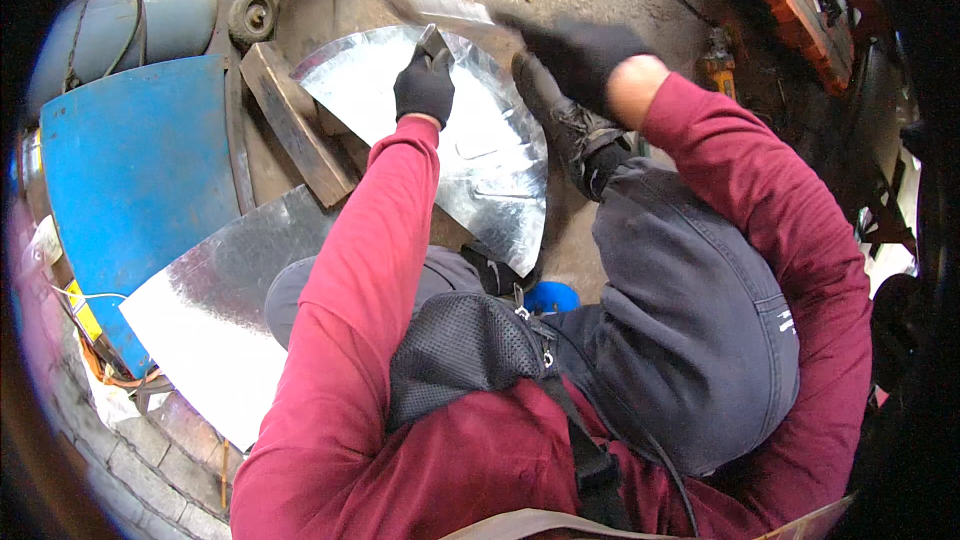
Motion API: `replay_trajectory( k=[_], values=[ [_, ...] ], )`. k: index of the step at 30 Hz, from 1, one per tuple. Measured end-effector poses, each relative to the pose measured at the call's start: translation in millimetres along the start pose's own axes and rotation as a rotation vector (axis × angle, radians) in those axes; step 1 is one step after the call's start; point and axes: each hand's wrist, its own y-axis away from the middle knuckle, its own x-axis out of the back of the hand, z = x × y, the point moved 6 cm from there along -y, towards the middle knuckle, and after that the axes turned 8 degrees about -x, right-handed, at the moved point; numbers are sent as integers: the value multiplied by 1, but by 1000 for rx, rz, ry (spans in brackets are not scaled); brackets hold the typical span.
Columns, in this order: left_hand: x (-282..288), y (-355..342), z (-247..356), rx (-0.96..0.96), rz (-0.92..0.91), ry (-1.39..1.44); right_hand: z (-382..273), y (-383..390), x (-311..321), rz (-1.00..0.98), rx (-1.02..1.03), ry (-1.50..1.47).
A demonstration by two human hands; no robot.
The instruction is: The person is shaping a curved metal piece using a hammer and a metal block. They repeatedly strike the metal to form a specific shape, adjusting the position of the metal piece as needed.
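A round-edged piece of shiny sheet metal (375, 80) lies on the floor ahead of me. My left hand (424, 90), in a black glove, is closed over the sheet near its far edge. From its fingers sticks a short grey metal piece (432, 42), whose exact kind I cannot make out. My right hand (585, 55), also gloved in black, is smeared by motion to the right of the sheet's far edge. It grips a long tool with a dark handle (515, 25), too blurred to name. My shoe (565, 125) is beside the sheet's right edge.
A second metal sheet (225, 290) lies at my left, near a blue curved panel (140, 190) and a grey-blue cylinder (170, 30). A wooden block (290, 125) borders the round-edged sheet. An orange case-like object (790, 10) and a yellow tool (718, 65) are at the far right.
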Motion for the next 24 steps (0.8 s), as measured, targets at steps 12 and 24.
replay_trajectory(
  k=[12,24],
  values=[
    [8,16,-31,-29,202,152,19,-1,-13,-55,-100,-118],
    [7,7,-9,71,11,72,-38,-9,32,409,417,-84]
  ],
)
